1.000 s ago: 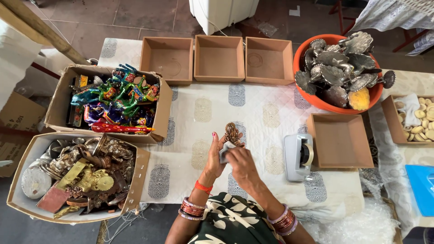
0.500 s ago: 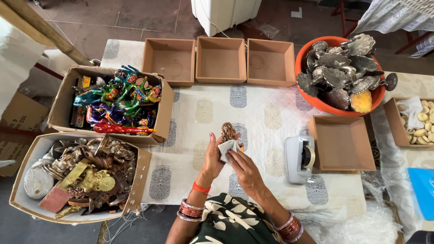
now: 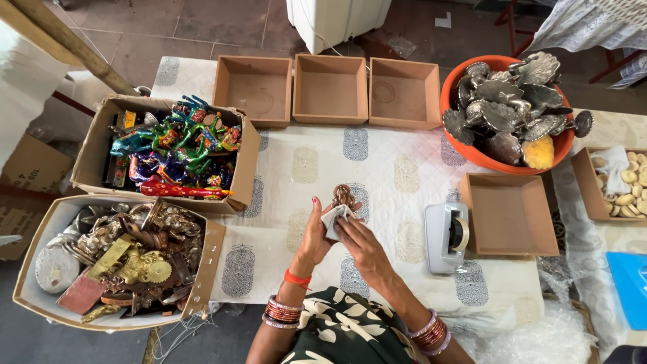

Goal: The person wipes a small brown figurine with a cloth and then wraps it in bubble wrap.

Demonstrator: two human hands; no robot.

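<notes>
A small brown figurine (image 3: 344,196) sits above the patterned tablecloth (image 3: 397,175), a white cloth (image 3: 335,220) folded against it. Left hand (image 3: 315,232) cups it, fingers curled round; right hand (image 3: 360,241) pinches the cloth. Grey tape dispenser (image 3: 446,237) just right, three empty brown boxes (image 3: 330,91) beyond.

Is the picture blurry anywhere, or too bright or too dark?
Head view: mostly sharp and evenly lit; the left hand and right hand holding the small figurine look clear; the white cloth at far left is glaringly bright; the edges bend slightly.
</notes>
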